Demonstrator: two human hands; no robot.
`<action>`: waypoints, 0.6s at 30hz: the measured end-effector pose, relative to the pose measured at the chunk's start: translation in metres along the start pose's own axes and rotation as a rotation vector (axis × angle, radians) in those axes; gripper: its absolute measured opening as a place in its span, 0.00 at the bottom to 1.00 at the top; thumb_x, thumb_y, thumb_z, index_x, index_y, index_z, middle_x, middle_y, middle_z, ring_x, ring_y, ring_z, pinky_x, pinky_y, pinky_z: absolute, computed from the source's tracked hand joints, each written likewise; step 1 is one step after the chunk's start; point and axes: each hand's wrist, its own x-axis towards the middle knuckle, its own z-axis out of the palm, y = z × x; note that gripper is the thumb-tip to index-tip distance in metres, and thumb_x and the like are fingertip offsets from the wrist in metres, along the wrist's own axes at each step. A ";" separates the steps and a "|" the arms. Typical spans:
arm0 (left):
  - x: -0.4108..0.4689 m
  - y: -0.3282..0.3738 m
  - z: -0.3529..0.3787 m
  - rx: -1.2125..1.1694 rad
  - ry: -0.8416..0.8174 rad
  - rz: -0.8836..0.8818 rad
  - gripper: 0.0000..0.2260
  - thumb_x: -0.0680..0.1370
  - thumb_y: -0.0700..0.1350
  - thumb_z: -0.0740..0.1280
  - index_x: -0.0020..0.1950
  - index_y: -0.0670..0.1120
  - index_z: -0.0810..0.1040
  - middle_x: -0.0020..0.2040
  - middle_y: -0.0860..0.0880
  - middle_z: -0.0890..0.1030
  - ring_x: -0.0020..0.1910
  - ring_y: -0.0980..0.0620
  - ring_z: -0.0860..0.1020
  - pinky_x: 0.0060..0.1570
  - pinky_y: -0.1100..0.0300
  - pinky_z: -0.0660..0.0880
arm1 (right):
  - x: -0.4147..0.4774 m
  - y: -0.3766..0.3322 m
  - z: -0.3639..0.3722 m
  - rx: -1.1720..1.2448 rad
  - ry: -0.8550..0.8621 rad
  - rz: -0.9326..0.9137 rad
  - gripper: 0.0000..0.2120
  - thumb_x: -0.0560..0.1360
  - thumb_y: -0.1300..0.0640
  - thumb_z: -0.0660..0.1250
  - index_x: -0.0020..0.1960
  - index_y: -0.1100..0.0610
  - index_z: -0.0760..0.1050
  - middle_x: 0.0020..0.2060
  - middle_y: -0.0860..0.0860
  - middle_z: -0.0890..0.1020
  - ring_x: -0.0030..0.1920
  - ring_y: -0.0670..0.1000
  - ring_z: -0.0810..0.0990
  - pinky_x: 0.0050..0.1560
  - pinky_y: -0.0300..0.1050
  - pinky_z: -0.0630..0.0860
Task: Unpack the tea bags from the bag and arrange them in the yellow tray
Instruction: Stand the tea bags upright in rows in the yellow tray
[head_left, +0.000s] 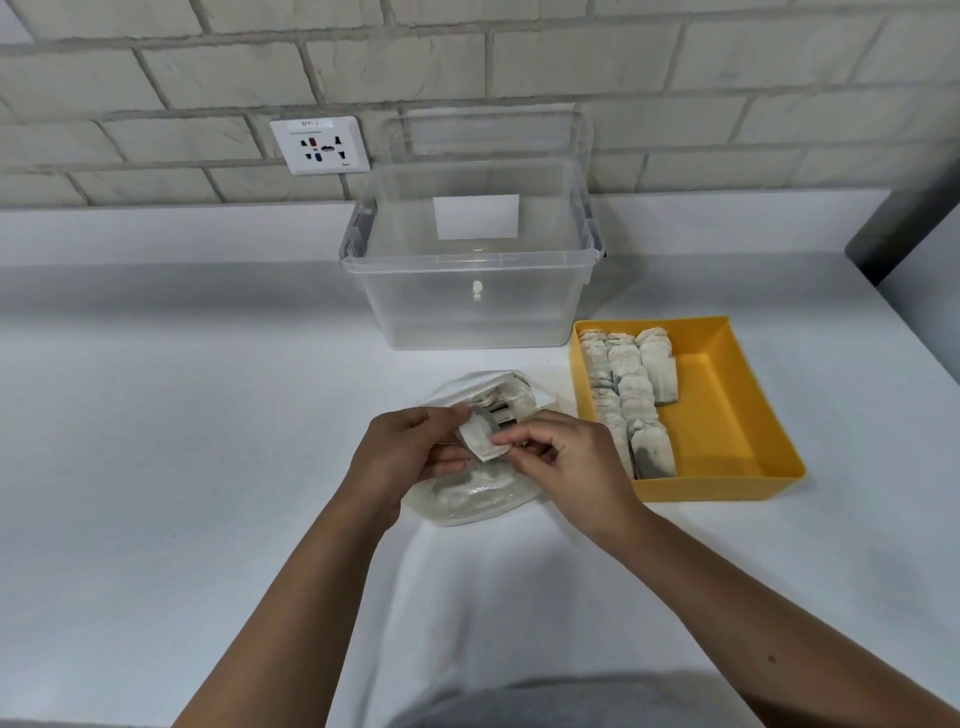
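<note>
A clear plastic bag (467, 499) lies on the white counter at the centre, its open mouth facing away, with more tea bags (501, 402) showing inside. Above it, a small stack of tea bags (480, 435) is pinched between my left hand (410, 449) and my right hand (566, 462). To the right stands the yellow tray (727, 410). Several tea bags (631, 395) fill its left half in overlapping rows; its right half is bare.
A clear plastic storage bin (467, 291) with its lid leaning behind stands at the back, close to the tray's far left corner. A wall socket (319, 145) sits on the brick wall. A dark object (904, 228) is at the counter's right edge.
</note>
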 end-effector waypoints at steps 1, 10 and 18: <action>0.001 -0.001 -0.001 0.023 0.034 0.033 0.08 0.76 0.44 0.74 0.49 0.39 0.85 0.40 0.42 0.86 0.37 0.49 0.84 0.43 0.58 0.84 | 0.001 0.000 0.000 -0.012 -0.017 -0.004 0.09 0.70 0.65 0.74 0.48 0.55 0.85 0.41 0.47 0.83 0.38 0.43 0.80 0.41 0.31 0.74; 0.007 -0.016 -0.012 0.576 0.309 0.430 0.05 0.78 0.52 0.70 0.47 0.52 0.83 0.40 0.57 0.84 0.43 0.58 0.82 0.44 0.61 0.75 | 0.023 0.007 0.007 -0.418 -0.212 0.133 0.13 0.75 0.63 0.68 0.58 0.57 0.80 0.54 0.52 0.80 0.51 0.52 0.80 0.55 0.45 0.75; 0.012 -0.019 -0.015 0.651 0.336 0.444 0.08 0.81 0.52 0.64 0.51 0.49 0.78 0.40 0.56 0.82 0.41 0.51 0.80 0.44 0.53 0.76 | 0.028 0.004 0.023 -0.595 -0.438 0.129 0.17 0.70 0.48 0.73 0.58 0.51 0.80 0.55 0.49 0.77 0.56 0.53 0.76 0.53 0.46 0.75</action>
